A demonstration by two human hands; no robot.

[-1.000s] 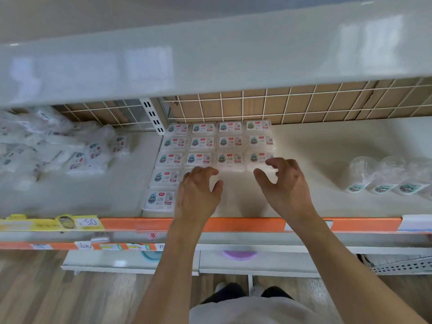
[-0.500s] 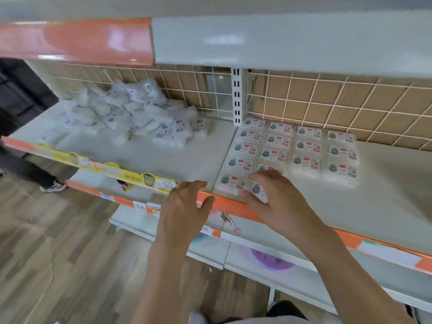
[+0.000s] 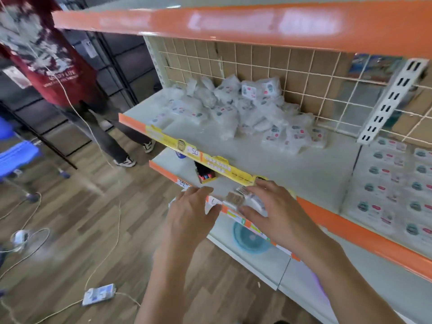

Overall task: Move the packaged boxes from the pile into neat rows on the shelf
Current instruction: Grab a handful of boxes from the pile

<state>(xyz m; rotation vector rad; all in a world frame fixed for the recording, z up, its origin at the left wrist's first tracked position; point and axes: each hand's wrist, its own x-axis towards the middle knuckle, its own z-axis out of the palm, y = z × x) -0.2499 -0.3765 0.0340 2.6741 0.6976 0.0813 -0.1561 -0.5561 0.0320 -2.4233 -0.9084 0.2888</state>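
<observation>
Reaching forward at the shelf front, both hands are empty: left hand (image 3: 191, 215) and right hand (image 3: 277, 212) sit just beside each other with a small gap between them, fingers loosely spread, gripping nothing. Both hang in front of the orange shelf edge (image 3: 346, 226), below the level of the stock.

Pile of packaged boxes (image 3: 240, 113): heaped loosely toward the back of the left shelf bay (image 3: 292, 169), against the wire grid backing (image 3: 268, 69). Wrappers lie at all angles, some leaning on one another; no order visible. Well apart from both hands.

Rows of boxes (image 3: 395, 183): laid flat, labels up, in the right bay, beyond the white upright bracket (image 3: 392, 101). Flat and label-up is presumably so the faces read from the aisle and the rows butt squarely. The right part of the rows runs out of frame, so I cannot tell how many places remain.

Judgement: hands bare and low suggest a reach toward the pile for the next box or boxes; two free hands would allow taking one in each. Task partly done, with a sizeable pile left.

Other: yellow price strip (image 3: 210, 160) on the left bay's lip; a bystander's legs (image 3: 112, 134) at left; cables and a power strip (image 3: 99, 294) on the wood floor. Frame is motion-blurred; label print is unreadable.
</observation>
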